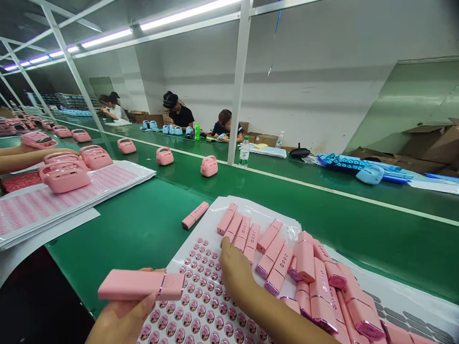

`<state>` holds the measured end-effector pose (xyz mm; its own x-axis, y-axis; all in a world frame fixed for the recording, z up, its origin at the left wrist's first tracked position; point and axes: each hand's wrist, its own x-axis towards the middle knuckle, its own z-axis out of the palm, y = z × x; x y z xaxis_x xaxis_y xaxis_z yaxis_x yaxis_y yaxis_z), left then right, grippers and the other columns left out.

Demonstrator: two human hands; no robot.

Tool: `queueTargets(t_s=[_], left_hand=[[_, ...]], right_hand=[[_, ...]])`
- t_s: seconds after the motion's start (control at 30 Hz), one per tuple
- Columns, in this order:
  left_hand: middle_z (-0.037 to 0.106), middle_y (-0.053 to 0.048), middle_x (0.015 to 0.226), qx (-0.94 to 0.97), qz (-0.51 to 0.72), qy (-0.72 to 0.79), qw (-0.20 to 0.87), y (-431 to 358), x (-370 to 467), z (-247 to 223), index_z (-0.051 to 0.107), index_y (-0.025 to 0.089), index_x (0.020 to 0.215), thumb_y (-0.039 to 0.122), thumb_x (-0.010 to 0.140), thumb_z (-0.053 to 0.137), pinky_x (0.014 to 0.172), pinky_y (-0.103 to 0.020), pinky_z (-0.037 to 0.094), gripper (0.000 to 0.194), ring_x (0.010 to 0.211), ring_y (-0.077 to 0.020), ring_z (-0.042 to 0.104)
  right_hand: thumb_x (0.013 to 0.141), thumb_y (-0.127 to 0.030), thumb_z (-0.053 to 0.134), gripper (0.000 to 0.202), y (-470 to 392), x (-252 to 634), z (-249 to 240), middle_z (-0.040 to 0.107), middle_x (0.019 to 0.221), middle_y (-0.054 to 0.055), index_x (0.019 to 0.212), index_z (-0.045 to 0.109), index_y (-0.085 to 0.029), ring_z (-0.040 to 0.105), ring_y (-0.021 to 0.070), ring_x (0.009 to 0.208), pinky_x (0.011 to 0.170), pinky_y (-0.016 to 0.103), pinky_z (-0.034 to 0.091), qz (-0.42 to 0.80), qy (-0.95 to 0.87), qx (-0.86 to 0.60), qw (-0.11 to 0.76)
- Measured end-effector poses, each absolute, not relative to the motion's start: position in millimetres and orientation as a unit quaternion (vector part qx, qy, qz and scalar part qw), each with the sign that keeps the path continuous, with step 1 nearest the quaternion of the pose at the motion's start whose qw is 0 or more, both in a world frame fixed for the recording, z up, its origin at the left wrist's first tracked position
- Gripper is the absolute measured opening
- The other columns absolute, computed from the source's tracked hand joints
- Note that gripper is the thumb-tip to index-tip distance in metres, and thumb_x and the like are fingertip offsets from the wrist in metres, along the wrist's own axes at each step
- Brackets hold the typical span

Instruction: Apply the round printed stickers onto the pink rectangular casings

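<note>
My left hand holds a long pink bar-shaped device level above the near edge of the bench. My right hand rests on a white sticker sheet covered with small round pink stickers, its fingertips touching the sheet's upper right part. Just beyond my right hand lie several pink bars in a row. A heap of more pink bars is piled to the right. One single pink bar lies apart on the green surface.
A green conveyor belt runs across the view, carrying pink handbag-shaped cases. At left, stacked sticker sheets hold more pink cases. A white frame post stands ahead. Other people sit at a far bench. Water bottle beside the post.
</note>
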<state>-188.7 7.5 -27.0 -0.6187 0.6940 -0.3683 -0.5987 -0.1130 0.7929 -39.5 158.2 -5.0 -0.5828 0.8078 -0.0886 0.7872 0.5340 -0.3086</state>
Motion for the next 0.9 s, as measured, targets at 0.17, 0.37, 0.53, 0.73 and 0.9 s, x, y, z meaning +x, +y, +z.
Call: queueTargets(t_s=[0.17, 0.37, 0.53, 0.73, 0.9], left_hand=[[0.067, -0.004, 0.093, 0.093, 0.756, 0.498, 0.415, 1, -169, -34, 0.048, 0.027, 0.122, 0.021, 0.056, 0.083, 0.057, -0.022, 0.055, 0.075, 0.073, -0.0178, 0.061], [0.068, -0.013, 0.088, 0.000, 0.783, 0.432, 0.447, -6, -127, -14, 0.057, 0.015, 0.100, 0.019, 0.056, 0.081, 0.061, -0.029, 0.058, 0.051, 0.074, -0.0259, 0.066], [0.063, -0.009, 0.073, -0.157, 0.762, 0.369, 0.508, 5, -103, -3, 0.053, 0.013, 0.094, 0.021, 0.088, 0.047, 0.042, -0.016, 0.047, 0.012, 0.056, -0.0126, 0.060], [0.068, -0.014, 0.085, -0.178, 0.718, 0.329, 0.587, 23, -63, 8, 0.049, 0.009, 0.105, 0.012, 0.090, 0.043, 0.065, -0.022, 0.057, 0.016, 0.076, -0.0173, 0.066], [0.070, -0.011, 0.076, -0.130, 0.633, 0.354, 0.676, 25, -27, 1, 0.060, 0.010, 0.088, 0.016, 0.085, 0.055, 0.066, -0.020, 0.055, 0.008, 0.071, -0.0159, 0.067]], right_hand=[[0.076, 0.004, 0.052, 0.029, 165, -39, -14, 0.060, 0.089, 0.003, 0.100, 0.052, -0.012, 0.058, 0.0173, 0.076, 0.066, 0.030, 0.046, 0.208, -0.858, -0.465, 0.062], [0.078, 0.002, 0.050, 0.027, 173, -39, -11, 0.055, 0.072, -0.002, 0.096, 0.043, -0.016, 0.054, 0.0147, 0.062, 0.054, 0.026, 0.041, 0.332, -0.816, -0.437, 0.180], [0.085, -0.012, 0.052, 0.025, 151, 4, 30, 0.055, 0.080, -0.003, 0.089, 0.031, -0.024, 0.054, 0.0117, 0.066, 0.059, 0.023, 0.045, 0.441, -0.751, -0.366, 0.329], [0.084, -0.026, 0.060, 0.021, 99, 79, 49, 0.056, 0.082, -0.002, 0.088, 0.039, -0.023, 0.049, 0.0104, 0.067, 0.058, 0.023, 0.042, 0.621, -0.597, -0.268, 0.432], [0.084, -0.032, 0.063, 0.025, 88, 106, 49, 0.055, 0.081, -0.003, 0.086, 0.039, -0.024, 0.048, 0.0105, 0.066, 0.057, 0.023, 0.041, 0.621, -0.566, -0.278, 0.465]])
